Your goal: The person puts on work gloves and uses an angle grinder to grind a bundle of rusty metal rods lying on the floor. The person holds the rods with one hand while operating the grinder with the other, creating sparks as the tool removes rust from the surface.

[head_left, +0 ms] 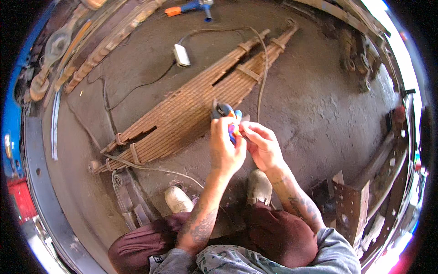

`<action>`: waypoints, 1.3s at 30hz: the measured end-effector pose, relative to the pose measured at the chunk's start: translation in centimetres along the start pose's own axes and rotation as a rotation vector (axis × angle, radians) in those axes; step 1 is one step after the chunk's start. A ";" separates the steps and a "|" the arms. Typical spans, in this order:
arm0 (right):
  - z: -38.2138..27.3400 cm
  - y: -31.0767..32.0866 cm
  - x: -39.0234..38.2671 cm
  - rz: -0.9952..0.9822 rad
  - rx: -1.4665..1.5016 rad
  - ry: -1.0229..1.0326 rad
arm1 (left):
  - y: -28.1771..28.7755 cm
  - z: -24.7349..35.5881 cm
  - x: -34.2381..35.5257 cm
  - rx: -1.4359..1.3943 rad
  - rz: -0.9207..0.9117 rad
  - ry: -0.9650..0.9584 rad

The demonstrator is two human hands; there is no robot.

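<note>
In front of my knees, both hands are raised close together over the ground. My left hand is closed around a small tool with a dark head and orange and blue parts; its exact kind is hard to make out. Beside it, my right hand is closed, with thumb and fingertips pinched near the tool. What those fingertips hold is too small to tell. Beyond and below the hands lie two rusty leaf spring packs, side by side and aslant, with metal clips around their leaves.
A white electrical box with cables lies past the springs. A cable loops across them. Farther off is a blue and orange power tool. Rusty beams line the left; metal brackets stand at the right.
</note>
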State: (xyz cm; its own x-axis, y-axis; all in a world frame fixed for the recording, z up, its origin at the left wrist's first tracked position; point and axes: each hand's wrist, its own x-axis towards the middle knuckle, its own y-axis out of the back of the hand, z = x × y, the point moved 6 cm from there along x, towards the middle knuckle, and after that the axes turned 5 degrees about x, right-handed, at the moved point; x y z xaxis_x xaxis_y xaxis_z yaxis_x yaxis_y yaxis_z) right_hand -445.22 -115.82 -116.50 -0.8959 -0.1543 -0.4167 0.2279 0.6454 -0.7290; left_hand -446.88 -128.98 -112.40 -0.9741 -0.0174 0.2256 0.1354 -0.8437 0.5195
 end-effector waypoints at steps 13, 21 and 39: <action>2.3 1.8 0.7 0.042 -0.019 0.103 | 0.2 -1.1 -0.1 -0.257 0.024 0.110; 2.3 0.2 1.1 0.031 -0.016 0.067 | 1.1 1.8 0.1 0.023 0.112 -0.143; -2.4 2.8 2.3 0.150 -0.011 0.276 | 6.0 11.0 2.1 -0.187 -0.294 -0.335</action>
State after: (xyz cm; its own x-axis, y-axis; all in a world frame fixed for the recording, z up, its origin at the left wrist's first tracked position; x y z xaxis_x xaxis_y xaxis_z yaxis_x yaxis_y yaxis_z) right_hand -447.57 -112.51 -118.21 -0.9226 0.1515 -0.3547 0.3625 0.6542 -0.6638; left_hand -446.12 -128.15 -99.76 -0.8502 0.3843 0.3598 -0.2020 -0.8693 0.4512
